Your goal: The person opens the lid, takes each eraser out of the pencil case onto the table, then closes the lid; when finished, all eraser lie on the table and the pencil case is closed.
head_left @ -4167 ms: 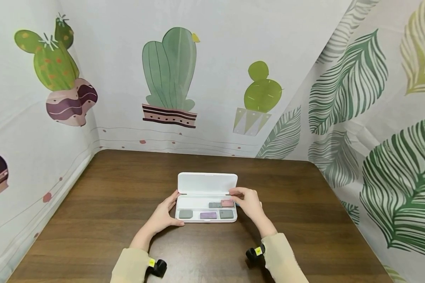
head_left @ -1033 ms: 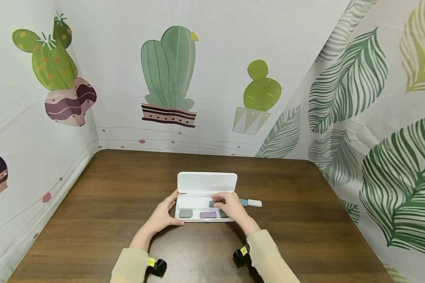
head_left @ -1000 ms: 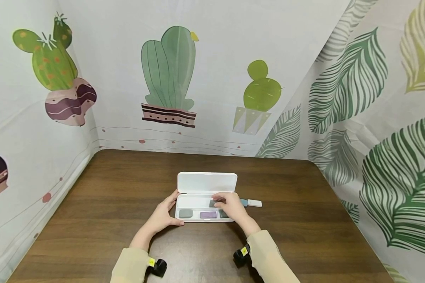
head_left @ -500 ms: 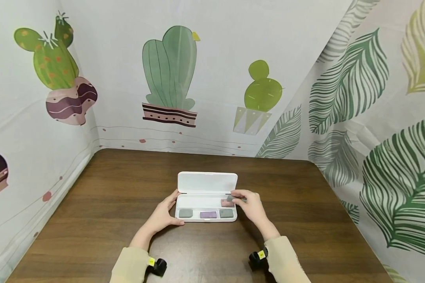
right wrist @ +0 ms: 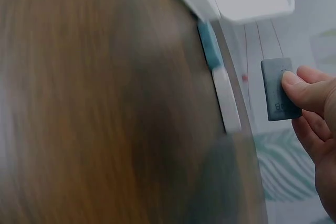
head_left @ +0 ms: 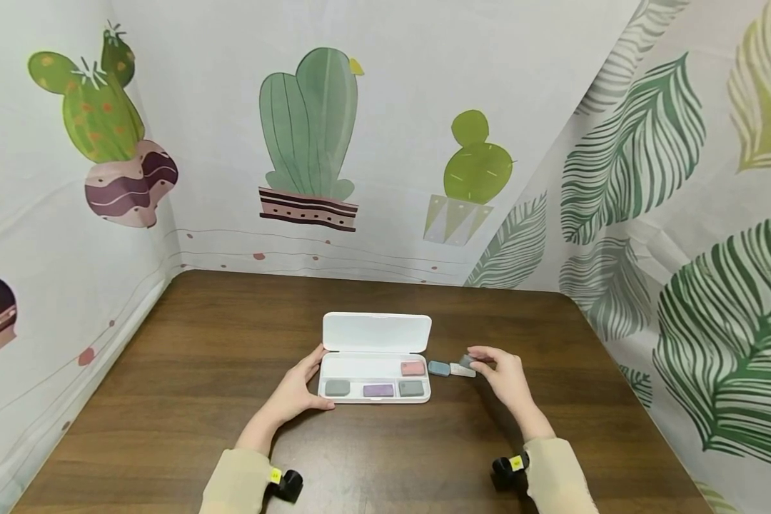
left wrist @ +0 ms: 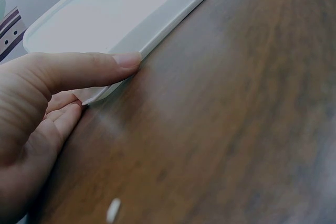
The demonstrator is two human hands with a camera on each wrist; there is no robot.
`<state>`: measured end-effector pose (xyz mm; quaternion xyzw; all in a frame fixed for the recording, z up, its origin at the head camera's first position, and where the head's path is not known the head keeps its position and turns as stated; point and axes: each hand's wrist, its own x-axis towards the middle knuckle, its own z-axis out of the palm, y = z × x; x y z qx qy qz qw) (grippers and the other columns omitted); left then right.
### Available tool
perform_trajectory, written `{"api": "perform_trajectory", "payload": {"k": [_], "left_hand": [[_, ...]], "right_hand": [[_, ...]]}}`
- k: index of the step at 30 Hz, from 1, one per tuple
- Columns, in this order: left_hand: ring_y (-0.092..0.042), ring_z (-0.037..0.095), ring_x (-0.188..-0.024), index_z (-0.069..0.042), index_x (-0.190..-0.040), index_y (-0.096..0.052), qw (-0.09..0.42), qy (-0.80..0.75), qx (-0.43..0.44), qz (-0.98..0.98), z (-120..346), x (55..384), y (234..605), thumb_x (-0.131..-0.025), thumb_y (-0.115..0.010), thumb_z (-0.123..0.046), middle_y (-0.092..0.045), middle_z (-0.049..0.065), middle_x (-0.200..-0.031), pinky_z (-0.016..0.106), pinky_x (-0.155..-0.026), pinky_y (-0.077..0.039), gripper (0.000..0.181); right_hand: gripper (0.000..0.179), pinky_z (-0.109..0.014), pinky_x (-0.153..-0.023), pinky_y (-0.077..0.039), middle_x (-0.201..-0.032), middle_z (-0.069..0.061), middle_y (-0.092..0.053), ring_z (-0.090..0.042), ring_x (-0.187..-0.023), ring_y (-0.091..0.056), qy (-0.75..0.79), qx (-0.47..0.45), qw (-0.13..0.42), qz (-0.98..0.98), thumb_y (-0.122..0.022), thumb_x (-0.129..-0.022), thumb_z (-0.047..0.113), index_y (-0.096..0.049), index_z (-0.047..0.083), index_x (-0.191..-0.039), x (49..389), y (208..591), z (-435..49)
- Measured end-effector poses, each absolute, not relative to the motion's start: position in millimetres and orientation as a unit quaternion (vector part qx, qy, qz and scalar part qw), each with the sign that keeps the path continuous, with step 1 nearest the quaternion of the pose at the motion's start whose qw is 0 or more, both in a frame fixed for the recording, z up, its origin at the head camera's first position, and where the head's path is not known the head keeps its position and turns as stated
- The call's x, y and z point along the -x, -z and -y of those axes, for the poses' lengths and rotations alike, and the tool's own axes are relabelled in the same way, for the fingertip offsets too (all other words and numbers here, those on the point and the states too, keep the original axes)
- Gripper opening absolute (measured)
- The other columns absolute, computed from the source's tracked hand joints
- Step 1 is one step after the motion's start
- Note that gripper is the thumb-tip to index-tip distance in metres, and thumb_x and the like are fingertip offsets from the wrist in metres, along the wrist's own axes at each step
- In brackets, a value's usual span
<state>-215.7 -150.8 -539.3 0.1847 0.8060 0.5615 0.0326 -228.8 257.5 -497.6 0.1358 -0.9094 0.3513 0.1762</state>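
A white hinged case (head_left: 353,366) lies with its lid raised in the head view. My left hand (head_left: 293,392) grips the case's left end, thumb on the front edge and fingers along the side. To the right of the case, my right hand (head_left: 506,378) pinches a small dark grey rectangular block (right wrist: 275,90) with faint printed characters, holding it up above a white block (head_left: 462,370). A blue block (head_left: 439,368) lies end to end with that white one. Inside the case are a pink block (head_left: 412,368), a purple block (head_left: 378,390) and two grey-green blocks (head_left: 411,387).
The brown wooden table (head_left: 231,328) extends around the case. Patterned cloth (head_left: 398,143) with cacti and leaves hangs behind and at the sides. A black wrist camera (head_left: 288,487) sits at the left sleeve, and another camera (head_left: 504,471) at the right.
My right hand has lifted the grey block from beside the pink one and carried it right, out of the case. The left hand has stayed put on the case.
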Motion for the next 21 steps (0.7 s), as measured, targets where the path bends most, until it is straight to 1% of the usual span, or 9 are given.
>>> {"api": "perform_trajectory", "payload": {"k": [9, 13, 21], "left_hand": [[-0.035, 0.041, -0.141, 0.01, -0.151, -0.021, 0.044, -0.562, -0.172, -0.808, 150.7, 216.5, 539.1, -0.061, -0.09, -0.001, -0.031, 0.031, -0.153, 0.046, -0.116, -0.031, 0.115], [-0.035, 0.043, -0.14, 0.011, -0.151, -0.02, 0.042, -0.561, -0.172, -0.808, 151.4, 216.4, 539.5, -0.061, -0.091, -0.002, -0.031, 0.032, -0.152, 0.047, -0.116, -0.032, 0.115], [-0.035, 0.042, -0.141, 0.009, -0.151, -0.02, 0.045, -0.561, -0.17, -0.809, 150.1, 216.8, 540.2, -0.061, -0.091, -0.003, -0.031, 0.031, -0.153, 0.046, -0.116, -0.032, 0.115]], "right_hand": [[0.025, -0.036, -0.077, -0.061, -0.095, -0.009, -0.076, -0.027, -0.089, -0.07, -0.329, -0.106, 0.143, 0.927, -0.075, -0.081, 0.001, -0.074, 0.002, -0.105, 229.5, 505.3, -289.4], [0.024, -0.035, -0.076, -0.06, -0.095, -0.009, -0.076, -0.027, -0.09, -0.07, -0.329, -0.102, 0.126, 0.93, -0.074, -0.081, 0.001, -0.074, 0.001, -0.105, 229.7, 508.7, -295.0], [0.022, -0.032, -0.075, -0.06, -0.094, -0.009, -0.075, -0.025, -0.087, -0.07, -0.32, -0.113, 0.098, 0.935, -0.074, -0.081, 0.0, -0.074, 0.001, -0.103, 232.5, 514.9, -300.3]]}}
